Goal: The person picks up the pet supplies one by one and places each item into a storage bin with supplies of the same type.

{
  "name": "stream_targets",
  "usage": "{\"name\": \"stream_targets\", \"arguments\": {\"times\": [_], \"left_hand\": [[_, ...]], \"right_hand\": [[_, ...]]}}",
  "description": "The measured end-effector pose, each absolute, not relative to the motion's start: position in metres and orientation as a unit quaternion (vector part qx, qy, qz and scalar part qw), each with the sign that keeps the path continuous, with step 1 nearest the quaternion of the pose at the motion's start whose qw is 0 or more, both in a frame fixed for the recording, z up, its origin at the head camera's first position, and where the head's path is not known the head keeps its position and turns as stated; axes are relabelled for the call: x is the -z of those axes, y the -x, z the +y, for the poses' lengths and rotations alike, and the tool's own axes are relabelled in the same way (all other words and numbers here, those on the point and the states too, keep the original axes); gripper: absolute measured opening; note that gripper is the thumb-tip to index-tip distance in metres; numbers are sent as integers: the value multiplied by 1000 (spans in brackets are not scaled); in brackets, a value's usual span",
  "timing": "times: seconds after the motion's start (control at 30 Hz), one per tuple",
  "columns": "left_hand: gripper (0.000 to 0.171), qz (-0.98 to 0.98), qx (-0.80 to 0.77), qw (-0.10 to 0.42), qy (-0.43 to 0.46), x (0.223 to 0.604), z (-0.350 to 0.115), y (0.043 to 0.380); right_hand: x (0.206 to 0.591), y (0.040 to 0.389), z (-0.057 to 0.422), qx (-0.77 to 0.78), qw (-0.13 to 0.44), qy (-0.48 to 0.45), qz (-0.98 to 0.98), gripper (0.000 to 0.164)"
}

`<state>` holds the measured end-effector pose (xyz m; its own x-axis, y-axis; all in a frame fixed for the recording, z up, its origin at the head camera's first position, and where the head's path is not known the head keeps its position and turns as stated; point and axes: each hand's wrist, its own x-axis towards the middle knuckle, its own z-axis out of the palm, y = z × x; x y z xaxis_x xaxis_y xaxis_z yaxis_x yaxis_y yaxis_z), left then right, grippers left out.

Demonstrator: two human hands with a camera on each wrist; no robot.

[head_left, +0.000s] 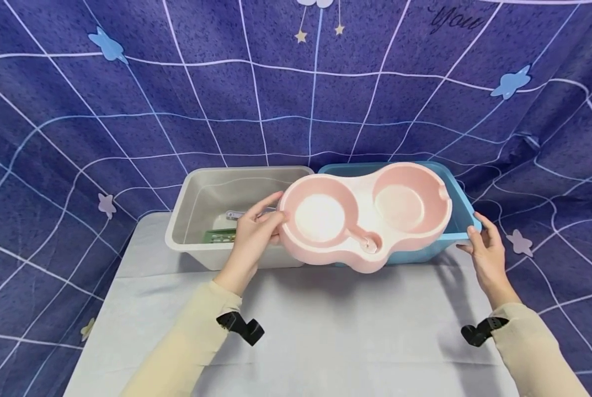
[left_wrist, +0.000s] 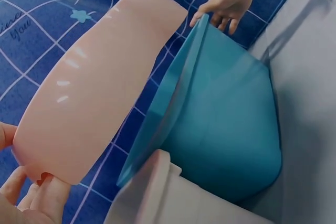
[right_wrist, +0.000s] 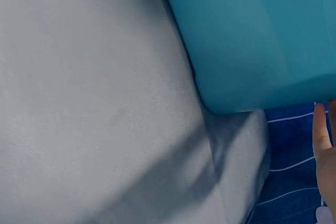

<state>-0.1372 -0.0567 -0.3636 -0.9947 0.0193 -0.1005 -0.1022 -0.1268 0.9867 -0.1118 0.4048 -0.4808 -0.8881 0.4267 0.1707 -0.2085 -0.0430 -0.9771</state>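
Observation:
A pink double pet bowl point(head_left: 364, 196), with two round basins and a small well between them, is held above the bins. My left hand point(head_left: 253, 234) grips its left end, thumb by the rim and fingers beneath. In the left wrist view the smooth outer side of the pet bowl point(left_wrist: 100, 82) shows. Below its right part stands a blue bin point(head_left: 459, 218), its opening partly covered by the bowl. My right hand point(head_left: 489, 256) holds the right front corner of that bin's rim. The right wrist view shows mostly the blue bin's wall point(right_wrist: 257, 40), with fingers at its edge.
Left of the blue bin stands a light grey bin point(head_left: 188, 220), holding a green item point(head_left: 219, 236) and a grey handle-like piece point(head_left: 233, 215). Both bins stand on a white-covered table point(head_left: 345, 331). A dark blue patterned curtain point(head_left: 286, 99) hangs behind and at the sides.

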Motion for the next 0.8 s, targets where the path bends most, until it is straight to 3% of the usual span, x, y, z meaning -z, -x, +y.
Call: {"name": "stream_targets", "arguments": {"times": [0.8], "left_hand": [[43,667,-742,33,51,348,-25,190]], "right_hand": [[482,110,403,-724,216,81,-650,45]]}}
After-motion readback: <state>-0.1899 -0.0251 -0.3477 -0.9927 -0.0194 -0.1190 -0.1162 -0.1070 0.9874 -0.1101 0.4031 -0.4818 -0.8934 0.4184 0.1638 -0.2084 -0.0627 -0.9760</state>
